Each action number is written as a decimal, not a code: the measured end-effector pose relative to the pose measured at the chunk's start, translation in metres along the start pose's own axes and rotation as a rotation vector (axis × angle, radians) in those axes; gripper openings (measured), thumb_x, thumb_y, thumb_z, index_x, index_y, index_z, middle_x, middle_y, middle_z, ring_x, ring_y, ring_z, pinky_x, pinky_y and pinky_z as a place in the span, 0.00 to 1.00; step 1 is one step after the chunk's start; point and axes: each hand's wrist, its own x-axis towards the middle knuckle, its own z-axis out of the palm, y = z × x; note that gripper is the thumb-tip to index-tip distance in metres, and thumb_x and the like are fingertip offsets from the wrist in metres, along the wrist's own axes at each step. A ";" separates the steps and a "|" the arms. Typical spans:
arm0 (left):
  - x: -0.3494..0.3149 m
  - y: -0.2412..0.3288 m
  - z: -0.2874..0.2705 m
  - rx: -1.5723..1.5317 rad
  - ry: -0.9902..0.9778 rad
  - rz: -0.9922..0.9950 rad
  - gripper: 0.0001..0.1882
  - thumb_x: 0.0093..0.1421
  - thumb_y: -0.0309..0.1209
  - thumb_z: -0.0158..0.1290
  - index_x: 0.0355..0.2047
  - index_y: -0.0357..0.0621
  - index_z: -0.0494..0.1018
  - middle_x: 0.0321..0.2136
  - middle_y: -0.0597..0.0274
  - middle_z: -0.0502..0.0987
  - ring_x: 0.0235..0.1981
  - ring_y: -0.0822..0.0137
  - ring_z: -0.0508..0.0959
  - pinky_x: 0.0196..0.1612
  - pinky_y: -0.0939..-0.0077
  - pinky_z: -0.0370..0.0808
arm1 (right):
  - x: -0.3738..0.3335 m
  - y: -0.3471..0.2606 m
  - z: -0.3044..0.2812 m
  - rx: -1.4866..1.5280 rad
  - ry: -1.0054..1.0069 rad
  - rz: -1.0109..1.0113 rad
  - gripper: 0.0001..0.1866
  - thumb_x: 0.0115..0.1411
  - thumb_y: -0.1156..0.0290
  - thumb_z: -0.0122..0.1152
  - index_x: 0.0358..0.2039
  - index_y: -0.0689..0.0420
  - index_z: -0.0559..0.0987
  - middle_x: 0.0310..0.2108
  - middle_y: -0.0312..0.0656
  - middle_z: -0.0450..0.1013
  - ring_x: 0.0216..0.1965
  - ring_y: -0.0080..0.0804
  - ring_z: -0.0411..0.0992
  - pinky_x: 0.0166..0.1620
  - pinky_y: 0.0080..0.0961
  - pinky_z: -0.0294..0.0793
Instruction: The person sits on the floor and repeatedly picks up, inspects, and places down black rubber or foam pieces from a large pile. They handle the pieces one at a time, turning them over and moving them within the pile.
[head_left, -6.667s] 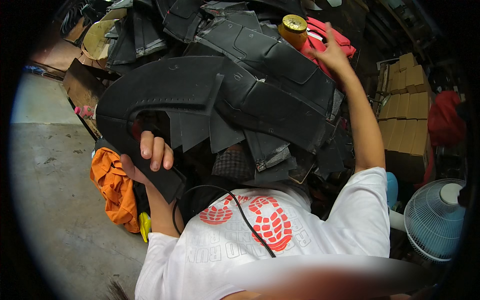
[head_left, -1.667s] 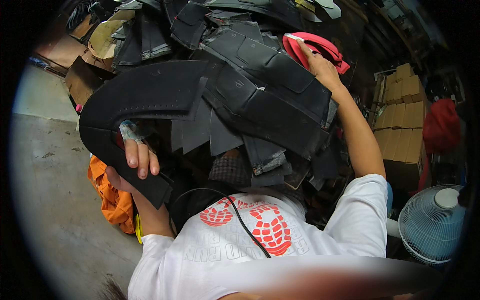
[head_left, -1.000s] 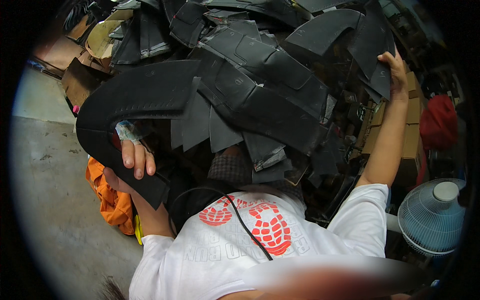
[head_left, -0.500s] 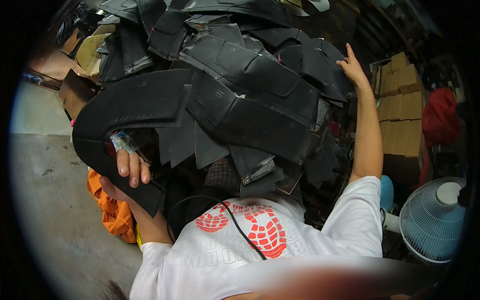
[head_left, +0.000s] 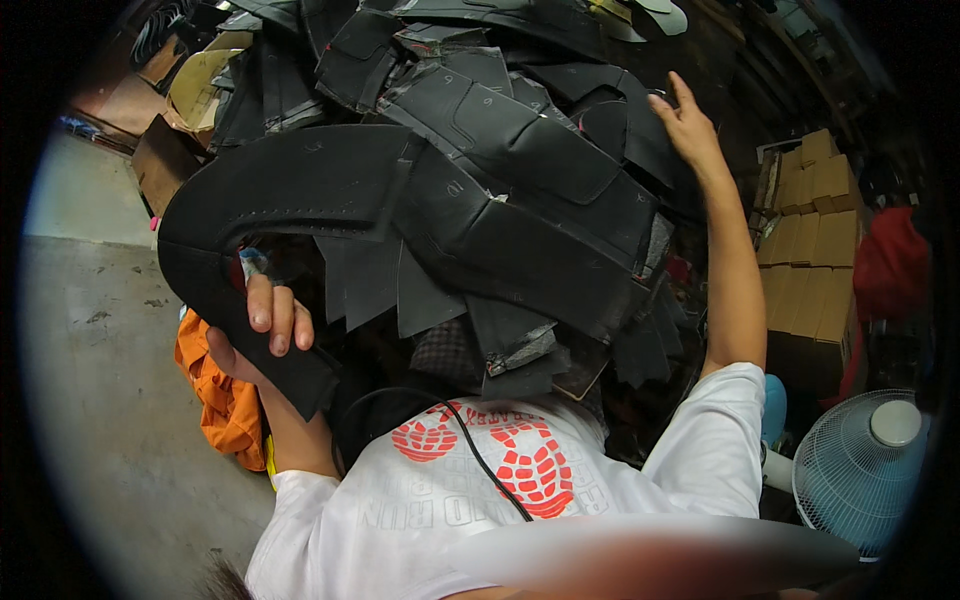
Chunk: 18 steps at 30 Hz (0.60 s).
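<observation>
My left hand [head_left: 270, 322] is closed round the lower arm of a curved black leather shoe upper [head_left: 280, 185], fingers on one side and thumb on the other. The upper is U-shaped with a row of small stitch holes along its inner edge, and it lies over the left side of a heap of black upper pieces [head_left: 540, 245]. At the far right of the heap, my right hand [head_left: 690, 132] is raised with its fingers apart and nothing in it, beside a rounded black piece [head_left: 645, 125].
Stacked brown cartons [head_left: 812, 240] and a red cloth [head_left: 890, 262] stand on the right, above a white fan [head_left: 860, 475]. An orange cloth [head_left: 215, 395] lies at the left by the grey floor [head_left: 110, 380]. A black cable [head_left: 480, 450] crosses my shirt.
My right hand has shifted slightly left and its fingers have bent inward. My left hand still grips the upper. The whole view has shifted a little.
</observation>
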 end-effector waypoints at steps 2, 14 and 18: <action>0.001 0.001 0.001 0.011 -0.007 -0.026 0.20 0.63 0.46 0.52 0.41 0.40 0.66 0.29 0.59 0.70 0.35 0.62 0.76 0.46 0.69 0.74 | -0.003 -0.012 0.017 -0.243 0.002 -0.034 0.50 0.49 0.38 0.61 0.68 0.37 0.51 0.50 0.59 0.72 0.52 0.57 0.71 0.53 0.47 0.68; -0.008 0.009 -0.006 -0.032 -0.016 -0.002 0.18 0.63 0.44 0.52 0.39 0.42 0.65 0.29 0.59 0.69 0.36 0.63 0.75 0.47 0.68 0.73 | 0.009 0.010 -0.082 0.796 0.398 -0.149 0.48 0.52 0.76 0.63 0.68 0.52 0.46 0.35 0.42 0.74 0.32 0.28 0.77 0.28 0.20 0.74; -0.006 0.001 -0.010 0.050 -0.068 0.136 0.27 0.67 0.42 0.45 0.63 0.45 0.58 0.37 0.55 0.69 0.31 0.67 0.73 0.38 0.65 0.77 | -0.011 0.024 -0.102 0.876 0.194 -0.192 0.48 0.52 0.76 0.62 0.69 0.52 0.46 0.41 0.47 0.71 0.36 0.27 0.75 0.34 0.21 0.75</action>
